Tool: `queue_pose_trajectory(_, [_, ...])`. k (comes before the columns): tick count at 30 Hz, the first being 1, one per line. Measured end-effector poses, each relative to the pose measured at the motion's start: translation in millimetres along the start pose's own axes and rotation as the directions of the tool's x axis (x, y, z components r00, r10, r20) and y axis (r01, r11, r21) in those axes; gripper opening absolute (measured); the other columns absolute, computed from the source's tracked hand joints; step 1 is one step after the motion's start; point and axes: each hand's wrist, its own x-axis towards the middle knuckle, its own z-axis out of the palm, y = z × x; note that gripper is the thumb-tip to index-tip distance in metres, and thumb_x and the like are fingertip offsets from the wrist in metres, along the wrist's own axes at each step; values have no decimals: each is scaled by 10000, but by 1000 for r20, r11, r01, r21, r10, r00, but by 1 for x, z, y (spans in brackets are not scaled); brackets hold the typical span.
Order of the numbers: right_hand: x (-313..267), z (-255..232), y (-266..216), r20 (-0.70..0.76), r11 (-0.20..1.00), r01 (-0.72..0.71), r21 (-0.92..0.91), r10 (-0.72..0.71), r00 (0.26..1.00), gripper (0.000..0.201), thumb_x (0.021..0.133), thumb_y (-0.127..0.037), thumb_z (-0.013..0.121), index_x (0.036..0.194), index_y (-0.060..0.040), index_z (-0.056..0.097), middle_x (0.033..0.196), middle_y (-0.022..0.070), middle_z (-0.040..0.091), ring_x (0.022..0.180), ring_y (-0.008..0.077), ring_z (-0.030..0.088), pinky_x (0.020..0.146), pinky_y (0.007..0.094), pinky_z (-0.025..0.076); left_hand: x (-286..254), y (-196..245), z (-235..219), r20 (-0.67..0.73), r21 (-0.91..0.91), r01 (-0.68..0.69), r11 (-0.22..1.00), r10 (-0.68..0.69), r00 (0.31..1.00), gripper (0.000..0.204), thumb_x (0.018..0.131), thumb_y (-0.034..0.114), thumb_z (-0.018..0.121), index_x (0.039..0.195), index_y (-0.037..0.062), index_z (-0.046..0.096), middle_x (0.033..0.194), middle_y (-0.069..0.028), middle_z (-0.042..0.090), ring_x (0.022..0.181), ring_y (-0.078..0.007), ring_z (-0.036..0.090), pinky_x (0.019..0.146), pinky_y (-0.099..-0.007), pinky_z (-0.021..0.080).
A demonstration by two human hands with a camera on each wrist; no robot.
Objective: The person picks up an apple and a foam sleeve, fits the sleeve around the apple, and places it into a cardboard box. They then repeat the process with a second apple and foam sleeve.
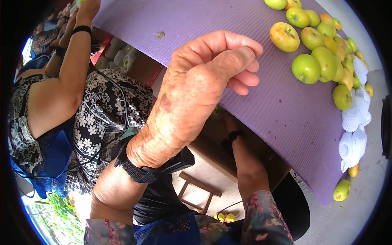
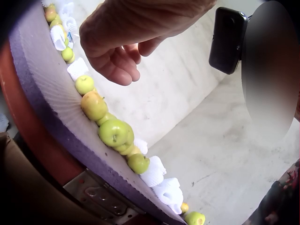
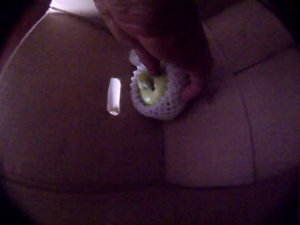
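My left hand [image 1: 196, 87] hovers above the purple ribbed mat [image 1: 269, 118], its fingers loosely curled and nothing held in them. Also in the left wrist view, that hand [image 2: 126, 37] hangs beyond a row of green and yellowish apples [image 2: 115, 133] along the mat. Down inside a cardboard box [image 3: 84, 145], below the mat's edge, my right hand [image 3: 164, 33] grips a green apple [image 3: 159, 91] wrapped in a white foam net [image 3: 161, 111]. The stem end of this apple shows through the net's opening, and the hand covers part of its far side.
More apples [image 1: 306, 68] lie piled at the mat's right side, beside white foam nets [image 1: 353, 143]. On the left stands another person [image 1: 57, 94] in a flowered garment. A small wooden stool [image 1: 200, 190] and two apples [image 1: 224, 217] are on the floor. Net-wrapped fruit [image 1: 118, 55] fills another box.
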Motion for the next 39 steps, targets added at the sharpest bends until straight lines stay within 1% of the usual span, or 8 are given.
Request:
queue_pose_trajectory(10, [-2,0,0,-23,1000,15,-24,-15,1000,486,816,-179,649,1267,-36,540,1267,210,552,1173,371,525,979,436,445,0,1,-2,0,6,-1,1000,1,1000,256,985,175,520,1110,-4,652,912,-73,674,797,-146,657,736,-284,533])
queue_pose_trajectory(16, [-4,2,-2,-64,995,51,-82,-56,996,477,818,-174,643,1263,-34,544,1268,217,553,1181,380,522,990,440,439,0,3,-2,-41,-3,23,1000,-23,999,237,983,157,518,1099,-1,652,908,-71,670,792,-151,650,735,-286,528])
queue_pose_trajectory(23, [-23,2,-1,-161,947,132,-292,-185,970,467,820,-168,636,1258,-31,548,1270,225,555,1190,391,518,1003,445,433,3,3,-6,-80,-72,52,996,-57,995,207,977,144,523,1069,17,658,897,-57,659,787,-144,637,752,-288,521])
queue_pose_trajectory(29, [-41,0,-15,-220,835,236,-497,-385,896,459,822,-163,630,1254,-28,552,1271,231,556,1198,400,515,1014,449,427,8,3,-7,-88,-93,55,994,-63,994,194,973,143,524,1055,24,654,888,-53,650,790,-147,630,746,-297,516])
queue_pose_trajectory(34, [-73,0,-28,-147,687,335,-644,-541,828,452,823,-159,625,1250,-26,556,1272,237,557,1204,408,513,1023,453,422,13,0,-6,-87,-123,69,990,-80,993,191,965,161,544,1052,30,653,893,-50,649,788,-147,632,743,-292,517])
queue_pose_trajectory(35, [-86,-2,-38,-117,677,330,-657,-525,843,451,824,-158,624,1249,-26,556,1273,238,557,1205,410,512,1025,454,421,14,-1,-6,-86,-124,73,990,-84,993,190,963,161,547,1052,31,653,893,-50,649,788,-146,632,743,-291,518])
queue_pose_trajectory(36, [-112,-7,-67,-78,742,278,-610,-405,911,476,820,-136,612,1273,-12,537,1319,253,529,1244,418,485,1042,446,410,15,-1,-5,-86,-125,76,989,-87,992,189,962,162,549,1053,32,653,893,-50,650,788,-145,633,742,-291,519])
queue_pose_trajectory(39, [-146,-13,-94,68,718,287,-634,-318,946,438,827,-148,604,1240,-8,563,1256,248,567,1201,409,517,1018,444,430,16,-4,-3,-71,-140,73,987,-84,994,191,958,160,549,1051,28,651,885,-54,650,782,-146,634,728,-286,524])
